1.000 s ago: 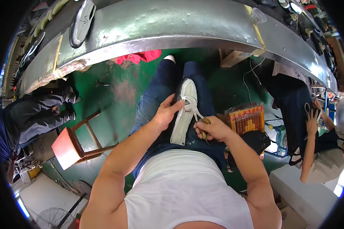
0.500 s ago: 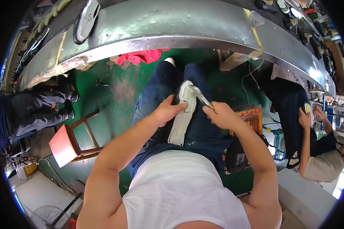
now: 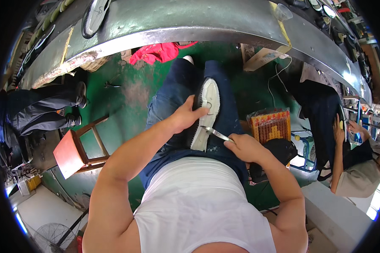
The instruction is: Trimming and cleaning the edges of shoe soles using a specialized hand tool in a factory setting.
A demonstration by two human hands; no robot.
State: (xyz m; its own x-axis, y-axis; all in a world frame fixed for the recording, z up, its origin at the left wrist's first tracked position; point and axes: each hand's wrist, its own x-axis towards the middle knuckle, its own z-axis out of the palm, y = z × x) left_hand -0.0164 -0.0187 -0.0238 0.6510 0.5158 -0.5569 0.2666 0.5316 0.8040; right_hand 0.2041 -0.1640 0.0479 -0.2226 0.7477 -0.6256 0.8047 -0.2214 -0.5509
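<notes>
A shoe [image 3: 210,95] lies sole up along my thighs, its pale underside showing and a dark stitched-looking edge along its left side. My left hand [image 3: 185,116] is closed on its left side around the middle, the thumb pressed on the pale underside. In my right hand [image 3: 247,147], closed round its rear end, is a slim silvery metal hand tool [image 3: 217,134]. The tool's head rests at or just over the shoe's nearer half; whether it touches I cannot tell. Its exact kind is unclear.
A metal-topped bench [image 3: 177,21] curves across the front, with another shoe [image 3: 96,17] on it. A red-seated wooden chair [image 3: 69,154] stands left. Right are a packaged orange-red bundle [image 3: 270,126], a black bag [image 3: 278,152] and a co-worker's arm [image 3: 338,156]. Another person's legs [image 3: 50,105] show left.
My right hand and the tool have moved nearer my body, from the shoe's far end to its near half. The shoe has turned so its pale underside faces up more fully.
</notes>
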